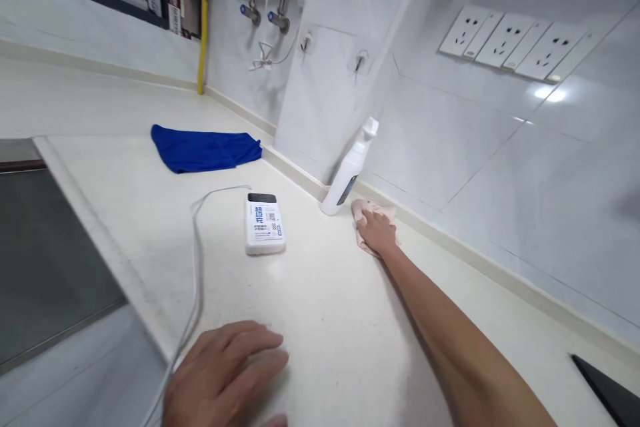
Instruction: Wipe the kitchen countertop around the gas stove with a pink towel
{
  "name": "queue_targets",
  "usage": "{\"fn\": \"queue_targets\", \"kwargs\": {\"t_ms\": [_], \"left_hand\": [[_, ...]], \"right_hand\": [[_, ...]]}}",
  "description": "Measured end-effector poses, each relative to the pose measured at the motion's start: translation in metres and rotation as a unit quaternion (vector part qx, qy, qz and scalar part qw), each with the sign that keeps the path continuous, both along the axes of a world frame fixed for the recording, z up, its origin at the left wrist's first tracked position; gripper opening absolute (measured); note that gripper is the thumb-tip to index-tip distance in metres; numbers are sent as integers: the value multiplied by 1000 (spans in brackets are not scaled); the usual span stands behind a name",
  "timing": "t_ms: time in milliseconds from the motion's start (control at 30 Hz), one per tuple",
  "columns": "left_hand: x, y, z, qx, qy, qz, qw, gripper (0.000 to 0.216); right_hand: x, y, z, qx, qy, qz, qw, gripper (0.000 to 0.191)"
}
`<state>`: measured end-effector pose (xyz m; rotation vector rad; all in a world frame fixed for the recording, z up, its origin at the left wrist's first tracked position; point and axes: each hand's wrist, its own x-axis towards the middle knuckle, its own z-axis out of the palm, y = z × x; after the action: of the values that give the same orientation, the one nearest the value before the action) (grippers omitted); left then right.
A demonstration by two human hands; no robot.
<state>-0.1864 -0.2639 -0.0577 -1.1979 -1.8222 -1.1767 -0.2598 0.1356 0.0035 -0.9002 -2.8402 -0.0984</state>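
Pale pink crumpled fabric cloth point(359, 207): at the wall-side edge of the white surface point(320, 307), long axis unclear beneath the right hand point(379, 232). Right grip: palm down on cloth; cannot tell whether clasping. Fingers point toward white plastic spray bottle point(344, 180), standing just beside. Left hand point(225, 373): near left edge, fingers loosely extended, grip empty.

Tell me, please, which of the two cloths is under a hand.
The pale pink cloth beside the white bottle: the right hand rests on it. The blue cloth lies untouched.
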Motion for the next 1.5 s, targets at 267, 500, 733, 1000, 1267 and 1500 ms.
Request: {"fn": "queue_targets", "kwargs": {"t_ms": [267,500,733,1000,1267,1500], "left_hand": [[0,6,11,21,9,-24,999,20],[-2,3,18,-5,-80,11,997,30],[-12,-6,33,-75,-81,-9,994,33],[-22,8,39,-156,-53,-35,986,34],[-36,8,26,-128,-81,-27,988,37],[-37,14,26,-134,-107,-13,985,36]], "right_hand": [[52,-113,5,1,-17,103,995,52],[121,-218,-2,-34,18,243,969,50],[228,-253,-23,-64,106,381,916,44],[232,-231,-9,-80,85,428,896,47],[153,-115,3,-53,29,201,978,47],[220,23,-2,-11,53,-9,998,51]]}}
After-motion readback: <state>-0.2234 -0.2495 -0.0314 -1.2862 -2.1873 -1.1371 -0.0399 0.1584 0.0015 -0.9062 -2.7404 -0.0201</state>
